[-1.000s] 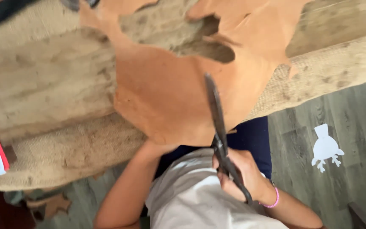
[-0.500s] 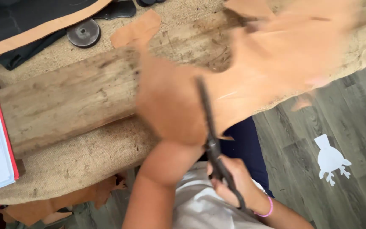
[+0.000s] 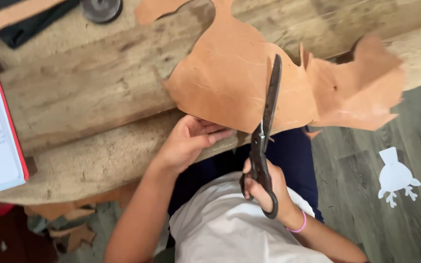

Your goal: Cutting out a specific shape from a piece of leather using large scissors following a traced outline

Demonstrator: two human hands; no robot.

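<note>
Dark scissors [image 3: 265, 141] in right hand [image 3: 269, 190] point away, blades over tan leather [image 3: 230, 83].

My left hand [image 3: 188, 141] sits just left of the frame's centre, palm turned up, fingers curled and pinching, the bare forearm running down to the lower left. My right hand [image 3: 269, 190] is below centre, its grip closed through looped handles, knuckles toward me, the wrist bent and the forearm slanting off to the lower right.
</note>
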